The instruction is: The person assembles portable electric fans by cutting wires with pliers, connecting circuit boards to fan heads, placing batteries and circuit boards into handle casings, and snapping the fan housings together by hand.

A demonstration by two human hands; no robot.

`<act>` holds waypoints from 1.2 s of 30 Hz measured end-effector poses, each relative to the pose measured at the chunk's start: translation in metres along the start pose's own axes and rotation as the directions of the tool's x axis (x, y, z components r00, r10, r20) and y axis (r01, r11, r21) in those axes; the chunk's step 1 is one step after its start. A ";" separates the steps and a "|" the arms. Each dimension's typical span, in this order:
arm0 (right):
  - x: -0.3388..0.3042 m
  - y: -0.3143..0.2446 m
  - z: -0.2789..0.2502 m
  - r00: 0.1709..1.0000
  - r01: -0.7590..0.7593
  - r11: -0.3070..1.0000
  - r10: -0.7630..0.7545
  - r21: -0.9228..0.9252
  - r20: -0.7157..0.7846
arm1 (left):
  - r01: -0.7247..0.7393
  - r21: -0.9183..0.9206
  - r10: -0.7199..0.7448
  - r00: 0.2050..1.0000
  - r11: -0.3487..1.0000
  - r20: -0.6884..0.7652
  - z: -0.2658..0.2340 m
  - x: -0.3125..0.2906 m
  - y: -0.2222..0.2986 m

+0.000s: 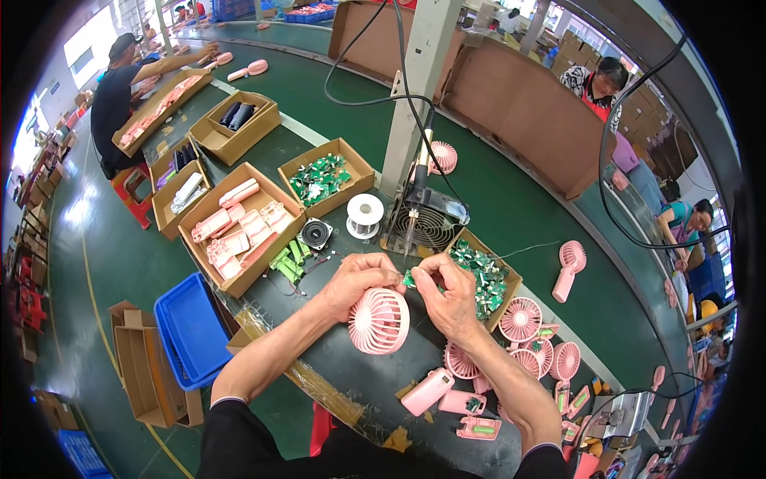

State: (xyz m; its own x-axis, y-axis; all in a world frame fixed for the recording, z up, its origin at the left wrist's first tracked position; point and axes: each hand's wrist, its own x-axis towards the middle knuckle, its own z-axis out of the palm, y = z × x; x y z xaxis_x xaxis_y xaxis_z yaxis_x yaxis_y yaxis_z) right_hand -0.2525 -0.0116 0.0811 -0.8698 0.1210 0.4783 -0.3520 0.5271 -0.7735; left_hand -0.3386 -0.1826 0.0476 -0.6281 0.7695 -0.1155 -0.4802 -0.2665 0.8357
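My left hand [357, 281] grips the top of a round pink fan head [378, 321] held over the dark workbench. My right hand [448, 297] pinches a small green circuit board [409, 279] at the fan head's upper edge, fingertips almost touching those of the left. A soldering iron [416, 191] stands upright in its holder just beyond both hands, in front of a small grey fan [427, 225].
Cardboard boxes hold green circuit boards [323, 177], more boards [482, 271] and pink shells [239, 227]. A solder spool [365, 214], pink fan heads [523, 319] and pink handles [427, 391] lie around. A blue crate [191, 331] sits at left. Other people work along the green conveyor [519, 199].
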 end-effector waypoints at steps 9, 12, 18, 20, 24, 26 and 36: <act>-0.019 -0.016 -0.007 0.991 0.128 0.988 -0.125 -0.088 0.040 | -0.033 0.037 0.034 0.999 0.999 -0.004 0.013 -0.020 -0.012; -0.023 -0.018 -0.009 0.980 0.199 0.973 -0.195 -0.121 0.044 | -0.029 0.048 0.030 0.999 0.998 -0.026 0.018 -0.025 -0.016; -0.028 -0.018 -0.013 0.972 0.233 0.963 -0.225 -0.133 0.072 | -0.017 0.139 0.021 1.000 0.990 -0.023 0.024 -0.027 -0.020; -0.028 -0.020 -0.015 0.970 0.239 0.962 -0.230 -0.131 0.079 | -0.021 0.177 0.027 0.999 0.984 -0.029 0.027 -0.028 -0.020; -0.029 -0.012 -0.011 0.962 0.265 0.954 -0.254 -0.140 0.096 | -0.004 0.220 0.013 0.999 0.976 -0.040 0.024 -0.026 -0.026; -0.029 -0.011 -0.012 0.959 0.276 0.950 -0.263 -0.144 0.105 | -0.004 0.230 0.014 0.999 0.973 -0.040 0.025 -0.026 -0.025; -0.026 -0.006 -0.009 0.932 0.337 0.925 -0.303 -0.175 0.197 | 0.016 0.304 0.003 0.998 0.952 -0.061 0.017 -0.021 -0.030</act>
State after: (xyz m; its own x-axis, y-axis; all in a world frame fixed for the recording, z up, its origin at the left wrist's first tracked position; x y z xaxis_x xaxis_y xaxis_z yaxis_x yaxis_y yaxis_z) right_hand -0.2242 -0.0104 0.0770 -0.7726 -0.2127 0.5982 -0.5587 0.6753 -0.4814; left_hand -0.3003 -0.1812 0.0346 -0.6654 0.7322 -0.1455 -0.2810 -0.0651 0.9575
